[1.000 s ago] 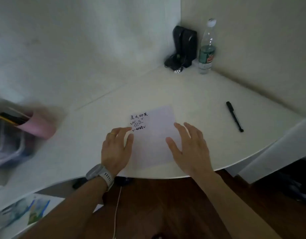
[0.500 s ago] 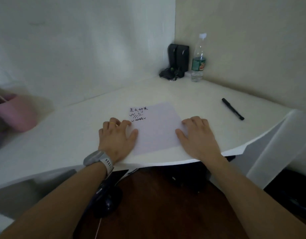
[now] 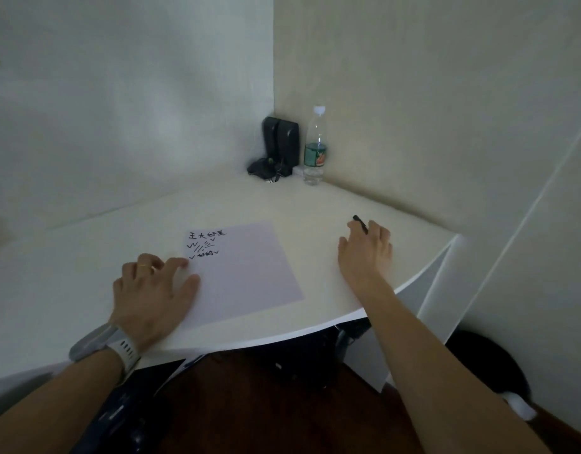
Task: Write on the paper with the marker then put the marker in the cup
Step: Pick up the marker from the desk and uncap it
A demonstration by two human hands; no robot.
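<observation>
Left hand (image 3: 154, 290) flat, fingers spread, pinning paper (image 3: 246, 273) at centre frame. Right hand (image 3: 368, 250) covers black marker (image 3: 360, 221), centre right on desk (image 3: 86, 290); grip unclear.

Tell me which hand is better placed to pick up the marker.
Right. The right hand already lies over the marker, its fingers covering most of it. The left hand rests flat on the paper, pinning its left edge.

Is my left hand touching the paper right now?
Touching. The head view shows the left hand lying flat on the desk, with its thumb and fingertips overlapping the left edge of the paper, no gap visible.
</observation>
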